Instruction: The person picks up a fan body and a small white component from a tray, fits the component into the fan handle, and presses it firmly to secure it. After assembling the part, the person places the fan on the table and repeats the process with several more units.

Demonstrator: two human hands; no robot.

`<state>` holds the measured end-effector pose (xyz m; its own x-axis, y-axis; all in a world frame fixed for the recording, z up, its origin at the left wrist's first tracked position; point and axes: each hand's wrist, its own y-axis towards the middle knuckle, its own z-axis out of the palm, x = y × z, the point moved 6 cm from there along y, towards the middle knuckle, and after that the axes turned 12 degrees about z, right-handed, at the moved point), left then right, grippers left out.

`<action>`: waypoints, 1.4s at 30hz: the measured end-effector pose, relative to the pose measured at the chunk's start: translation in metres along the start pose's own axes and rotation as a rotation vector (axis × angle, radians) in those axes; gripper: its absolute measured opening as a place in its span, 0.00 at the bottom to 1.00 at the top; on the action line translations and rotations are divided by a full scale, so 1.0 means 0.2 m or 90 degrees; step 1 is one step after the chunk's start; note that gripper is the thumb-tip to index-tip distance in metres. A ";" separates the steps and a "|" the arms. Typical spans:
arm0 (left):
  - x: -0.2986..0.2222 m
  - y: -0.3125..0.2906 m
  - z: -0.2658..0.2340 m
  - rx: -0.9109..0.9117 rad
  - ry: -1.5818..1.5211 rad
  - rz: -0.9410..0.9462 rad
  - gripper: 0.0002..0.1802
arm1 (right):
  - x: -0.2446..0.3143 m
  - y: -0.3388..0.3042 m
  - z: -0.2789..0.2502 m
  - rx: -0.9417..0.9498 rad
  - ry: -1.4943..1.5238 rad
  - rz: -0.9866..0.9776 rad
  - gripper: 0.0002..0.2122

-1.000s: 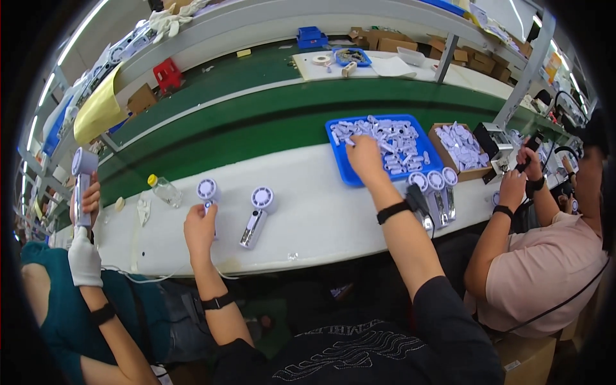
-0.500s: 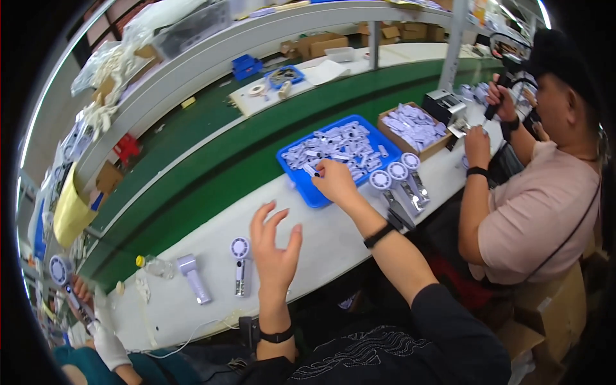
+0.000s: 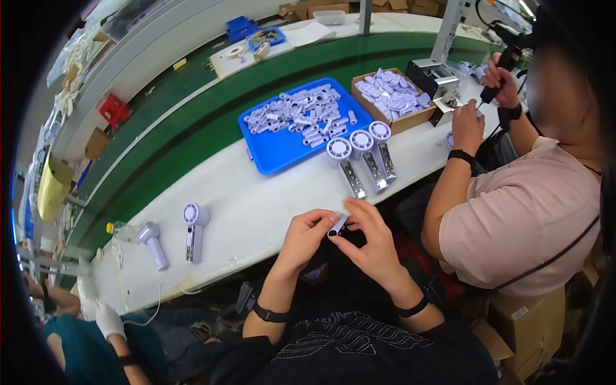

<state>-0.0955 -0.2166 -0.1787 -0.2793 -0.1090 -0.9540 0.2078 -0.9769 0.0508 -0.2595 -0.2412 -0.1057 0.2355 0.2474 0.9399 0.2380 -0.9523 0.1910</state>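
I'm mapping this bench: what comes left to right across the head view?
Yellow-capped bottle, fan with hidden grille, fan with visible grille, left grip, small lilac part, right grip, pink shirt.

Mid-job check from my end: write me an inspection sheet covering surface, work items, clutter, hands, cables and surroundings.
Surface: white bench, partly covered.
Job's things: small lilac part with dark end, in hand; blue tray of lilac pieces; three lilac fans beside it, handle innards exposed.
Clutter: clear bottle, yellow cap, far left.
Hands: left hand and right hand both hold the small lilac part.
Cables: white cable near the bench's left front edge.
Surroundings: co-worker at right; another person's white-gloved hand at left.
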 end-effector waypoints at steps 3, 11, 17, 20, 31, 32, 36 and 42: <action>-0.01 0.00 0.06 0.021 0.000 -0.047 0.13 | 0.00 0.02 -0.04 0.082 -0.033 -0.182 0.17; -0.24 0.54 -0.01 -0.041 0.612 0.242 0.13 | -0.27 -0.03 -0.17 -0.054 0.115 0.046 0.12; -0.17 0.73 0.12 0.271 0.755 0.528 0.37 | -0.30 0.03 -0.15 -0.084 0.275 0.112 0.08; -0.20 0.67 0.04 0.252 0.723 0.479 0.36 | -0.28 0.03 -0.15 -0.114 0.279 0.087 0.07; -0.45 -0.10 -0.60 -0.040 0.726 0.200 0.33 | -0.05 0.20 0.48 0.136 -0.015 -0.225 0.11; -0.43 -0.11 -0.61 -0.045 0.731 0.183 0.32 | -0.09 0.22 0.53 0.166 -0.016 -0.189 0.11; -0.46 -0.12 -0.56 -0.016 0.837 0.436 0.27 | -0.15 0.20 0.61 0.236 -0.021 -0.116 0.11; -0.37 -0.11 -0.56 0.131 0.698 0.493 0.18 | -0.13 0.21 0.58 0.283 -0.051 -0.183 0.11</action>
<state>0.0258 -0.1667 -0.1419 0.7482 -0.5307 -0.3982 -0.1994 -0.7523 0.6279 -0.1459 -0.2675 -0.1542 0.1693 0.5171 0.8390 0.6755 -0.6807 0.2833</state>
